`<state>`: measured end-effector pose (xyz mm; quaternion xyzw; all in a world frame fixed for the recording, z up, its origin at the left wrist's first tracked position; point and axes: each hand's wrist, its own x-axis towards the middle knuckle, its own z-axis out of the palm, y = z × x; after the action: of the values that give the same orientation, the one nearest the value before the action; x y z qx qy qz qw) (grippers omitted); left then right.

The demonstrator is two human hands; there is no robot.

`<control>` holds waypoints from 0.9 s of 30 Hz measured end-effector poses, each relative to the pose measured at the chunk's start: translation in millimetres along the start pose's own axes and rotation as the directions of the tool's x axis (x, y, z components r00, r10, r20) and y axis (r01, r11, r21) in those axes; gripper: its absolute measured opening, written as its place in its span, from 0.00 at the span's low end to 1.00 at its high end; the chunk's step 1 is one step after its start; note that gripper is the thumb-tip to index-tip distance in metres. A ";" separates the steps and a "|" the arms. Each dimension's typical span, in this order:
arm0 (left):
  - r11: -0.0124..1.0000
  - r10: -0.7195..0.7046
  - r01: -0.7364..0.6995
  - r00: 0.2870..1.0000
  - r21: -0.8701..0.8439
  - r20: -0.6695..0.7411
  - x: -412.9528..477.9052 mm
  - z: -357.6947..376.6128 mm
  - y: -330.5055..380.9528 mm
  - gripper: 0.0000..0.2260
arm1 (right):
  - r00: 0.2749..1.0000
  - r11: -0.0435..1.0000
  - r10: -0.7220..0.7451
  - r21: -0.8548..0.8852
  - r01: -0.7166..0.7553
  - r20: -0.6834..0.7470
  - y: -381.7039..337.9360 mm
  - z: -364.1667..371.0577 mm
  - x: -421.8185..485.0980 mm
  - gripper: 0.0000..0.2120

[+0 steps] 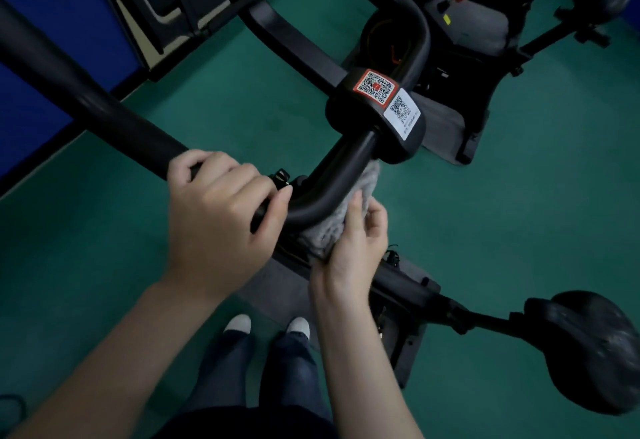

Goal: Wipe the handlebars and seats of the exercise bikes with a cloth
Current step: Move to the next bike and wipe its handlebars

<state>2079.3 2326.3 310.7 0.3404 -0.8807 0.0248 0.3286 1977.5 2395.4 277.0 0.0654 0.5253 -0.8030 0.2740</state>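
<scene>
The cloth, grey and fluffy, sits at the centre of the frame, pressed against the right side of the handlebar bend. The right hand holds it there, fingers curled round its folds. The left hand grips the handlebar just left of the bend, its fingers wrapped over the tube. The black seat is at lower right above the green floor. A second bike stands at upper right.

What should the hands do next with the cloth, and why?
Probably slide the right hand and its grey cloth along the handlebar bend toward the left hand: the cloth presses the bar beside the centre clamp, while the left hand steadies it.
</scene>
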 end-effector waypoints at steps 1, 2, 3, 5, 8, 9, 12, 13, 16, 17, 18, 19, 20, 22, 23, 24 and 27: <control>1.000 0.003 -0.003 1.000 0.006 0.011 -0.2 -0.5 0.1 0.17 | 0.999 0.999 0.048 0.020 -0.048 0.013 -0.3 -1.1 0.1 0.03; 1.000 0.005 -0.005 1.000 0.011 0.023 -0.2 -1.1 0.1 0.17 | 0.996 0.994 0.093 0.055 -0.093 0.010 -1.9 -0.1 4.1 0.03; 1.000 0.004 -0.004 0.999 0.014 0.036 -0.5 -1.8 0.1 0.17 | 0.992 0.988 0.125 0.091 -0.124 -0.002 -4.6 2.2 10.9 0.02; 1.000 -0.004 0.003 0.999 0.020 0.053 -0.7 -3.6 1.1 0.17 | 0.988 0.979 0.156 0.133 -0.153 -0.012 -12.2 9.8 26.4 0.01; 0.999 -0.018 0.016 0.998 0.033 0.068 -1.0 -5.6 6.0 0.16 | 0.980 0.971 0.197 0.134 -0.198 0.018 -15.6 17.2 35.0 0.04; 0.999 -0.028 0.026 0.997 0.029 0.073 -1.4 -6.0 9.2 0.15 | 0.977 0.968 0.209 0.133 -0.212 0.037 -14.8 17.5 33.7 0.04; 0.998 -0.058 0.058 0.993 0.001 0.104 -2.9 -5.5 21.2 0.14 | 0.957 0.954 0.260 0.122 -0.275 0.128 -7.5 10.9 25.9 0.05; 0.998 -0.066 0.067 0.991 -0.006 0.121 -3.7 -5.1 24.5 0.14 | 0.945 0.944 0.285 0.122 -0.306 0.159 -4.1 7.0 21.2 0.06; 0.994 -0.102 0.106 0.983 -0.018 0.153 -4.6 -5.2 30.1 0.13 | 0.888 0.905 0.373 0.105 -0.411 0.268 0.7 -3.4 5.0 0.06; 0.993 -0.112 0.116 0.981 -0.022 0.159 -4.6 -5.6 31.1 0.13 | 0.876 0.897 0.390 0.100 -0.431 0.283 -0.4 -4.3 3.9 0.06; 0.992 -0.117 0.122 0.979 -0.023 0.164 -4.1 -6.2 31.9 0.13 | 0.874 0.894 0.397 0.100 -0.438 0.281 -1.9 -3.7 6.0 0.07; 0.992 -0.118 0.124 0.978 -0.023 0.170 -3.3 -6.9 32.4 0.12 | 0.878 0.892 0.398 0.110 -0.438 0.266 -3.5 -1.6 10.3 0.08; 0.992 -0.115 0.120 0.978 -0.021 0.176 -2.3 -7.5 33.0 0.12 | 0.883 0.891 0.398 0.126 -0.437 0.249 -4.7 0.6 14.9 0.09; 0.993 -0.109 0.114 0.976 -0.019 0.188 -0.8 -8.6 34.8 0.11 | 0.878 0.878 0.406 0.159 -0.452 0.253 -4.7 2.3 19.2 0.09; 0.993 -0.108 0.114 0.974 -0.020 0.197 -0.4 -9.1 35.9 0.11 | 0.866 0.869 0.417 0.156 -0.469 0.277 -3.8 1.3 16.7 0.07; 0.993 -0.109 0.117 0.972 -0.026 0.207 -0.3 -9.4 37.5 0.11 | 0.849 0.864 0.429 0.132 -0.485 0.309 -3.1 -1.3 11.8 0.06; 0.990 -0.114 0.130 0.966 -0.054 0.233 -0.7 -9.6 40.7 0.11 | 0.823 0.872 0.445 0.038 -0.488 0.352 -8.2 -10.2 3.0 0.11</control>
<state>2060.0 2360.5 325.2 0.3829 -0.8905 -0.0652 0.2369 1968.9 2405.7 278.0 0.0730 0.3873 -0.7422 0.5421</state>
